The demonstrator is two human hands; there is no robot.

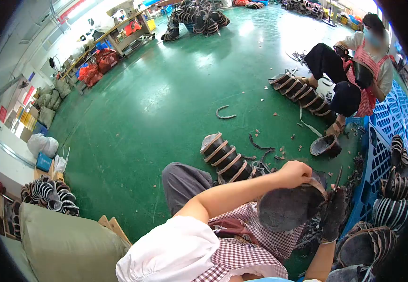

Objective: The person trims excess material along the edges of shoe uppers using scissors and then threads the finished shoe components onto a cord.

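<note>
A dark grey, cup-shaped piece (288,209) with a tan rim lies over my lap, against the checked apron. My left hand (297,174), bare, is closed on the rim strip at its upper edge. At the piece's right side, my right hand (334,214) wears a dark glove and is closed around scissors (339,177); a thin pointed blade sticks up from it. Their handles are hidden in the glove. Beyond my knee, a row of nested dark pieces with pale rims (226,160) lies on the floor.
Across on the right, a seated person (373,61) handles a dark cup-shaped piece (363,74). Beside that person stands a blue plastic pallet (382,127). More nested pieces (368,244) lie at my right. Trimmed strips (225,113) and scraps lie on the green floor (133,136).
</note>
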